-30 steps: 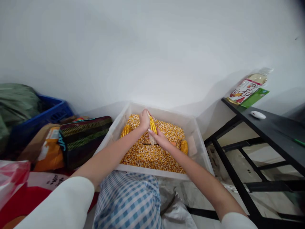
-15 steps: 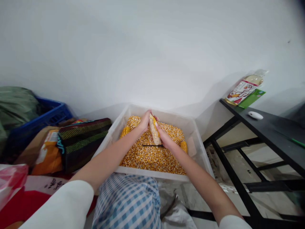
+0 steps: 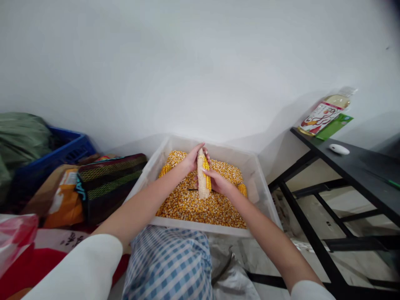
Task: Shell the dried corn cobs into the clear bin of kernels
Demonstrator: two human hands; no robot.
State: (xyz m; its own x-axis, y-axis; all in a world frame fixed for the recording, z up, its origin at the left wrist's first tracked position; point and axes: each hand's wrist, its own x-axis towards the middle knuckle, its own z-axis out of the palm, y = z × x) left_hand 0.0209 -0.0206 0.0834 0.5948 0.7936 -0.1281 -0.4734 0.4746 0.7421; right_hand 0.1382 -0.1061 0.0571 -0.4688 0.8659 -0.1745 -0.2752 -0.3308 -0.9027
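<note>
A partly stripped corn cob (image 3: 203, 175) is held upright-slanting over the bin, bare and pale on its left side, with yellow kernels on its right. My left hand (image 3: 194, 159) is closed round its far end. Lower down, my right hand (image 3: 216, 181) grips the kernel side, its thumb lying across the rows. Beneath both hands, loose corn kernels (image 3: 187, 208) fill much of a translucent white plastic bin (image 3: 256, 183). A thin dark bar shows behind the cob, partly hidden. Other corn cobs lie at the left (image 3: 165, 170) and right (image 3: 242, 190) inside the bin.
A black metal-framed table (image 3: 359, 166) at the right bears a bottle (image 3: 326, 112), a green packet (image 3: 336, 126) and a white oval object (image 3: 339, 149). To the left are a dark mesh bag (image 3: 112, 179), a blue crate (image 3: 75, 146) and red-and-white bags. A white wall rises behind.
The cob has turned and now shows more of its yellow kernel rows and bare side. My right hand has shifted slightly right, and the view has moved a little.
</note>
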